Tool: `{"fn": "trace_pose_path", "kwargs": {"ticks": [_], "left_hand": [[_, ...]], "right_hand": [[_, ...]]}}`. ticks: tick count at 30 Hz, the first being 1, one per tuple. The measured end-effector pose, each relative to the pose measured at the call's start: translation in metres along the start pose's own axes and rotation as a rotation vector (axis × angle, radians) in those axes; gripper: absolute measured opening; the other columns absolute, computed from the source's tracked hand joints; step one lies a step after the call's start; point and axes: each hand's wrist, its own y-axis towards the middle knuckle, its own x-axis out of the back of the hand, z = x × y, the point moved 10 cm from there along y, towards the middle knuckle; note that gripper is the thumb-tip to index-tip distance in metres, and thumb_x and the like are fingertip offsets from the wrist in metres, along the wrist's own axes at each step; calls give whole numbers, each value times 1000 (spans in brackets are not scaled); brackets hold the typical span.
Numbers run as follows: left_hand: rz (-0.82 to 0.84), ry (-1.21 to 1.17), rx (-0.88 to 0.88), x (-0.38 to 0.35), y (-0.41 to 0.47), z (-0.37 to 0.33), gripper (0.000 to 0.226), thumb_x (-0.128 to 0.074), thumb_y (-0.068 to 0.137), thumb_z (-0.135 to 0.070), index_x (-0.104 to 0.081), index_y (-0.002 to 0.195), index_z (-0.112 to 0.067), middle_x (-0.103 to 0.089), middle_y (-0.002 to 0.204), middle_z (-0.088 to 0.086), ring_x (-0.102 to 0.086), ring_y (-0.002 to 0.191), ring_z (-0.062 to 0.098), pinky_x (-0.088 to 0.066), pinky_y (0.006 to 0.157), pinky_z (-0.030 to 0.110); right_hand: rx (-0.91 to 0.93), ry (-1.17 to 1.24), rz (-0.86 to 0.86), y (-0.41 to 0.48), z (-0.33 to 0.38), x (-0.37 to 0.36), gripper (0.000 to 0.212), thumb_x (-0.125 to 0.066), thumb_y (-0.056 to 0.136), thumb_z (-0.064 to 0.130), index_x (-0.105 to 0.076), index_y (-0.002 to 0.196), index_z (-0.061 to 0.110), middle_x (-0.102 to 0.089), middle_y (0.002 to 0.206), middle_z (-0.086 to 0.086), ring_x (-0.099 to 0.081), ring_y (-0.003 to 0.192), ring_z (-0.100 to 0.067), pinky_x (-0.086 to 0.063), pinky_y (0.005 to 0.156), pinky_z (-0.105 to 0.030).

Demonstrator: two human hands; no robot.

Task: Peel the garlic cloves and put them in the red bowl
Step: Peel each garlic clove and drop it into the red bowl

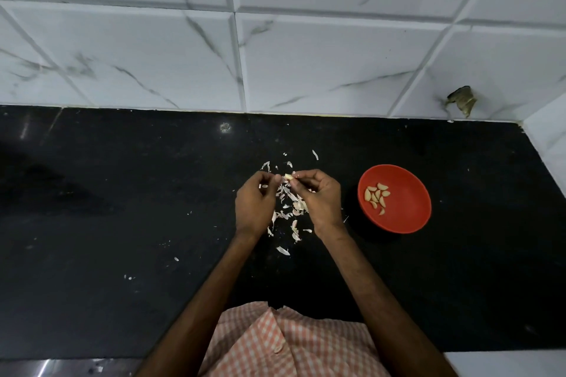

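Closest in: orange-and-white checked shirt point(291, 343), then two bare arms reaching out over a black counter point(122, 223).

Mid-peel right now. One garlic clove point(288, 177) pinched btw. the tips of left hand point(255, 202) and right hand point(321, 196), held just above the counter. Both hands curled, gripping the clove, L on one end, R on the other. Hard to tell how much skin left on it; too small.

Under and around the hands: messy pile of skins point(291, 208), white and papery, w/ small bits scattered wider. Maybe unpeeled cloves mixed in; can't tell.

To the R of the hands, near but not touching: red bowl point(407, 208), w/ a small heap of peeled cloves point(376, 194) on its left side. So prob. well into the job.

Next, most likely: pull off the last skin, let it drop, then carry the bare clove over to the R and drop it in the bowl. Needs a soft pinch; small, slippery thing.

Farther back: white wall tiles point(306, 55) w/ grey streaks, and a dark chipped spot point(462, 99) low on the R.

No brands, labels or writing to read anywhere.
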Motion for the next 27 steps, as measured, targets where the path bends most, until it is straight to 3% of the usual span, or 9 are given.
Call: {"fn": "trace_pose_path", "kwargs": {"ticks": [3,7,11,13,16,19,23,27], "left_hand": [[30,-48,-25,-4,1,-9,15,-68,95,-37,-67,91,-22,-70,82,-9,-63,70,4,-49,65,24],[66,-173,-88,-9,-1,-22,2,-69,95,-16,-71,96,-15,-74,88,-4,-70,82,15,-59,74,31],[43,-234,-89,-5,-3,-21,5,-70,94,-14,-74,94,-12,-74,82,5,-66,70,33,-55,59,44],[34,-218,-95,-4,-3,-21,5,-69,95,-13,-75,93,-13,-73,81,2,-65,63,25,-54,52,39],[38,-162,-115,-3,-1,-22,7,-69,95,-14,-75,95,-14,-75,85,-6,-69,75,13,-59,68,35],[47,-93,-143,-3,-1,-23,8,-66,97,-16,-73,96,-14,-73,86,-9,-68,80,7,-57,71,29],[6,-10,-185,1,-3,-30,6,-67,96,-18,-72,98,-17,-72,90,-12,-68,82,3,-50,68,14],[19,55,-272,1,-4,-40,6,-67,96,-16,-71,97,-20,-71,93,-14,-68,84,3,-50,67,12]], "right_hand": [[32,-7,4,0,5,0,19,-78,83,-2,-72,91,14,-78,91,-3,-75,93,-17,-58,84,-27],[60,-15,-4,-1,6,0,19,-77,84,-2,-72,93,14,-78,92,-5,-75,93,-18,-58,85,-28],[93,-54,-28,0,9,4,18,-79,84,2,-75,90,18,-77,93,-3,-74,94,-18,-58,87,-32],[102,-72,-28,0,10,4,18,-79,83,2,-76,90,18,-77,92,-3,-73,93,-18,-58,87,-32],[141,-137,-26,-1,13,4,15,-78,84,5,-76,91,18,-77,91,0,-73,92,-16,-58,85,-30],[200,-226,-21,-3,21,4,10,-77,86,7,-77,92,15,-76,88,3,-72,89,-12,-56,82,-25],[266,-321,-37,-4,32,2,7,-76,86,4,-77,91,10,-75,85,6,-70,84,-6,-52,78,-17],[295,-412,-45,-4,36,3,8,-75,87,3,-77,92,10,-74,85,9,-68,84,-1,-50,77,-12]]}}
